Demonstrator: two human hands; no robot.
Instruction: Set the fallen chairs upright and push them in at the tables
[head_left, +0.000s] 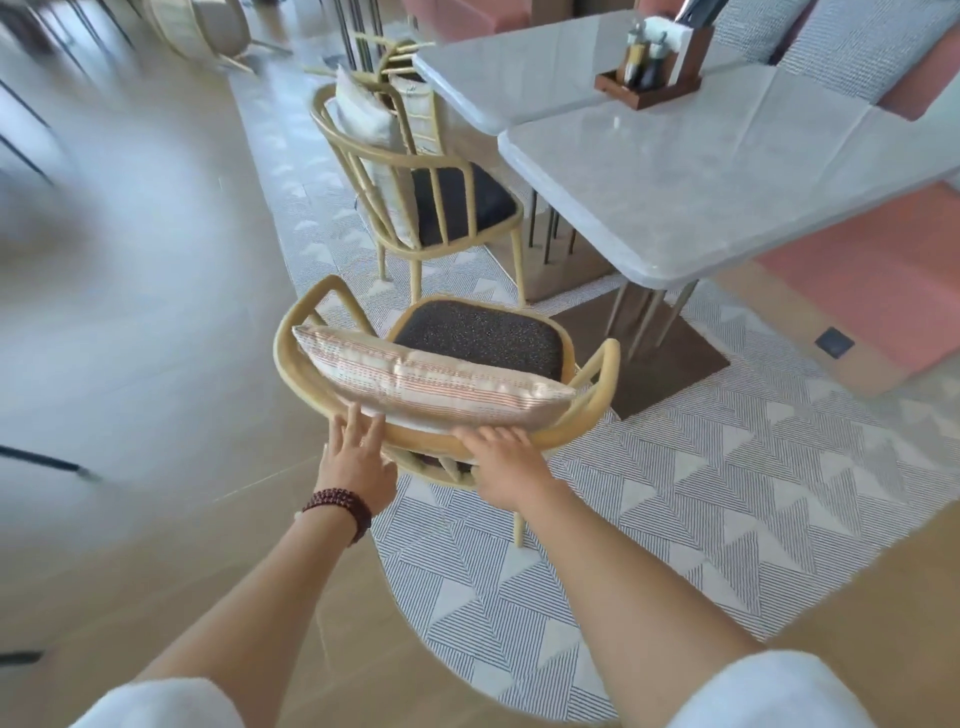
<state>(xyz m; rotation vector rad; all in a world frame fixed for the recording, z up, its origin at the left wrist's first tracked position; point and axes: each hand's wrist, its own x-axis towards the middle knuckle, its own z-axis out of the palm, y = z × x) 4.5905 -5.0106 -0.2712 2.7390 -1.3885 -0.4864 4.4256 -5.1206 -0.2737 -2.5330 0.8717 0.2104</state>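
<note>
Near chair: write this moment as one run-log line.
near chair: upright; left hand: touches backrest; right hand: on backrest; table: chair not pushed in
</note>
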